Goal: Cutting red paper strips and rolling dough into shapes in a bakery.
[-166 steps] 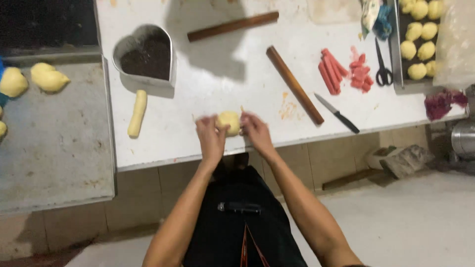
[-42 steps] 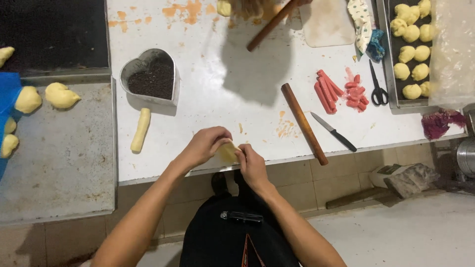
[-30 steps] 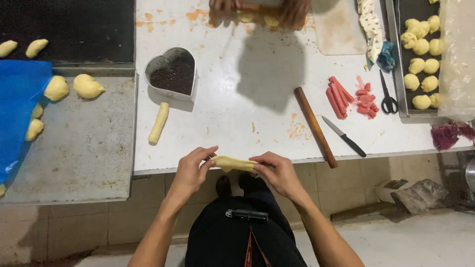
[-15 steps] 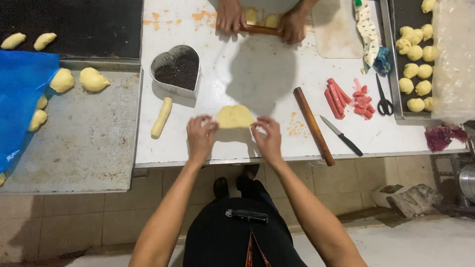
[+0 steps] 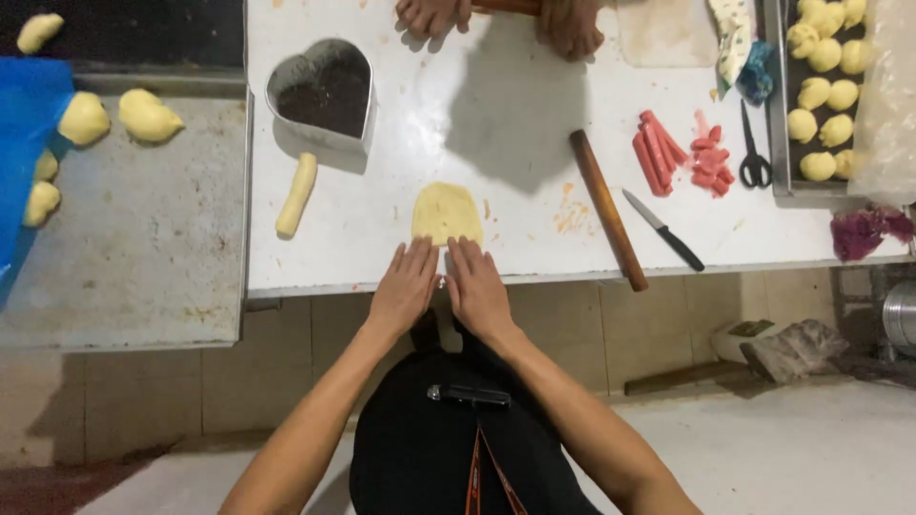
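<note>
Flat dough [image 5: 447, 213] on the counter [image 5: 534, 114], both hands open, gripping nothing.
Left hand [image 5: 405, 286] and right hand [image 5: 477, 289] sat at its 6 o'clock edge; it looked soft, light, tearable, best lifted by the rim.

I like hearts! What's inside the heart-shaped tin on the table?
The heart-shaped tin holds a dark, crumbly filling that covers the whole bottom. The tin's floor and anything beneath the filling is hidden. The yellow dough by the left hand and right hand lies outside it.
</note>
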